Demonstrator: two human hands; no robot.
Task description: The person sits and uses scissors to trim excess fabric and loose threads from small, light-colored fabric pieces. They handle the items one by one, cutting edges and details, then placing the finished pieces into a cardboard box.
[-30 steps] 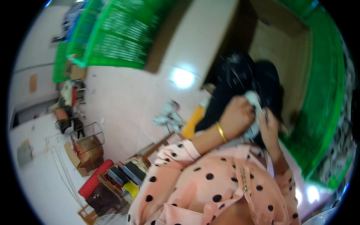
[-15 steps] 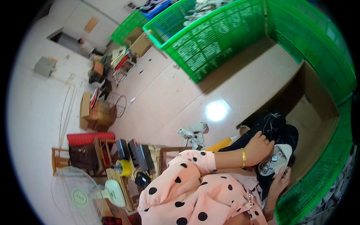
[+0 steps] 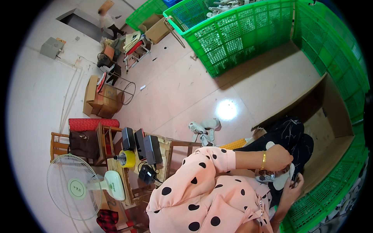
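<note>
A small pale shoe [image 3: 279, 181] with a grey cartoon print lies over my lap, held between my hands. My left hand [image 3: 278, 157], gold bracelet at the wrist, is closed in a fist at the shoe's upper side. A rounded white piece [image 3: 269, 145] pokes out beyond that fist; whether it belongs to the shoe I cannot tell. My right hand [image 3: 292, 191] grips the shoe's near right edge with thumb and fingers. Part of the shoe is covered by my left hand. Dark patterned trousers [image 3: 285, 132] are beneath.
An open cardboard box [image 3: 338, 120] stands before my knees, with green plastic crates [image 3: 241, 40] around it. White shoes [image 3: 204, 128] lie on the floor. Left are a wooden table [image 3: 165, 155] with black boxes and yellow tape, and a fan [image 3: 77, 188]. Someone [image 3: 107, 21] is near the far opening.
My left hand has gone from loosely bent fingers to a fist over the shoe. The shoe has turned, its opening less visible. The view has shifted, and the far person stands more upright.
</note>
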